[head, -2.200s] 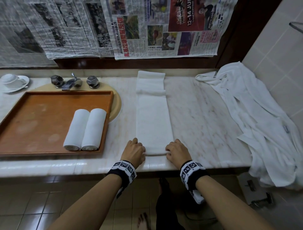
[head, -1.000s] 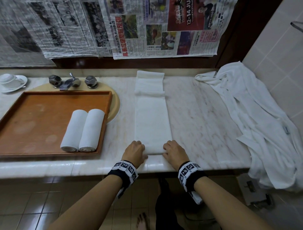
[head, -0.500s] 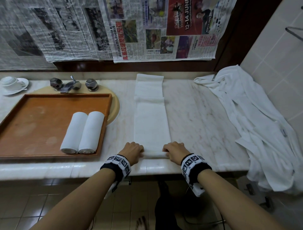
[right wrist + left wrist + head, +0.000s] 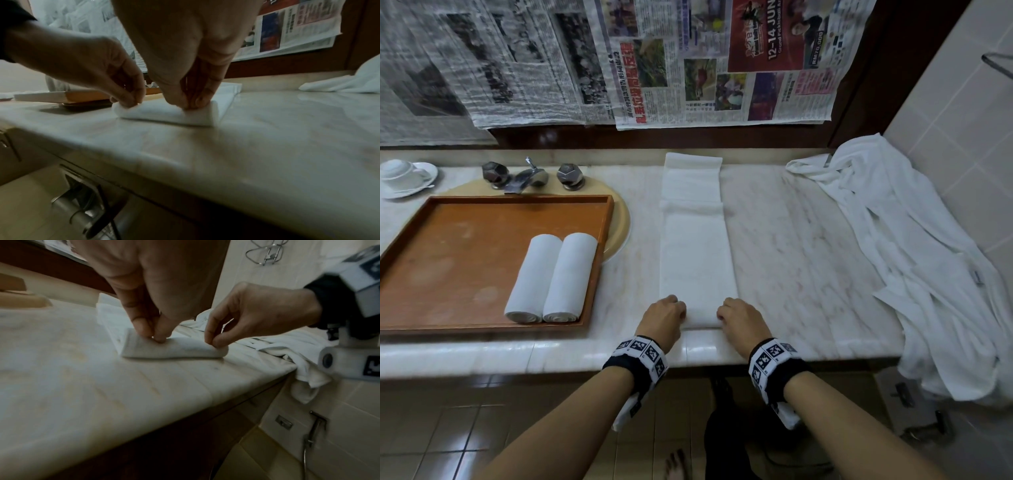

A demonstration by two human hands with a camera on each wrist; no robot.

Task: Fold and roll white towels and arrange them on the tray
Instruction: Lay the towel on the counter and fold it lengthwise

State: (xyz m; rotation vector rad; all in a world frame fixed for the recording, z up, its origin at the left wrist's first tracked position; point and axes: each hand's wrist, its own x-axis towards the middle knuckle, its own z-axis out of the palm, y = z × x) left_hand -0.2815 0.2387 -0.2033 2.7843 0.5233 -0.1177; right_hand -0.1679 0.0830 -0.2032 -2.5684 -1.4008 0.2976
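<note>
**Both hands pinch the rolled end of one towel strip**

On the far left of the counter (image 4: 791, 240) stands one cup on a saucer (image 4: 404, 178), partly cut off by the frame edge. Next comes one tap with two handles (image 4: 530, 176), and in front of it one orange tray (image 4: 465, 260). Two rolled towels (image 4: 551, 279) lie side by side in the tray, touching each other, against its right wall.

In the middle lies one long folded towel strip (image 4: 697, 253), reaching from the back wall to the front edge of the counter. Its near end is turned into a short roll. The left hand (image 4: 662, 317) holds the left end of this roll, and its fingers (image 4: 144, 324) are curled and clamped on the cloth. The right hand (image 4: 743, 317) pinches the right end in the same way, with thumb and fingers (image 4: 202, 95) pressed together on it. Both wrists carry a black band with printed markers.

On the right, one heap of loose white cloth (image 4: 914, 260) hangs over the counter edge; how many pieces it holds is hard to tell.
</note>
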